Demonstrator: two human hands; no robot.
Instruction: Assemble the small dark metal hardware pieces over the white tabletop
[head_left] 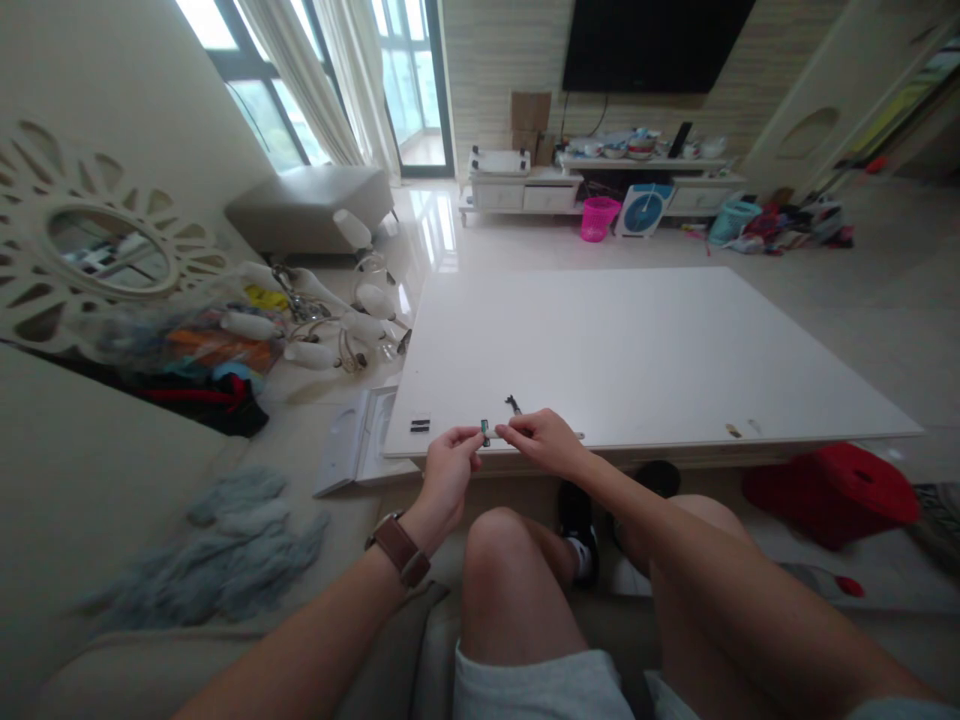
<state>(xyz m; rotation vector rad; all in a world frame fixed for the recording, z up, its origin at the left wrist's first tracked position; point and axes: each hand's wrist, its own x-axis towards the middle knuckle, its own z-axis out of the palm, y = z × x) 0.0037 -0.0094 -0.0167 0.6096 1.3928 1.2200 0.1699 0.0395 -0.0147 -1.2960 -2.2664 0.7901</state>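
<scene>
I sit at the near edge of a large white board (645, 340) that lies flat in front of my knees. My left hand (450, 470) and my right hand (544, 440) meet at that edge, both pinched on a small dark part (485, 432) held between their fingertips. A small black piece (513, 404) lies on the board just beyond my right hand. Two short black strips (420, 426) lie on the board to the left of my left hand. A brown watch (399, 548) is on my left wrist.
A red stool (832, 490) stands right of my knees. A white plastic tray (352, 450) sits left of the board, with a chandelier (330, 320) and a bagged clutter pile behind it. A round mirror (90, 250) leans at far left. A pink basket (598, 217) stands by the TV cabinet.
</scene>
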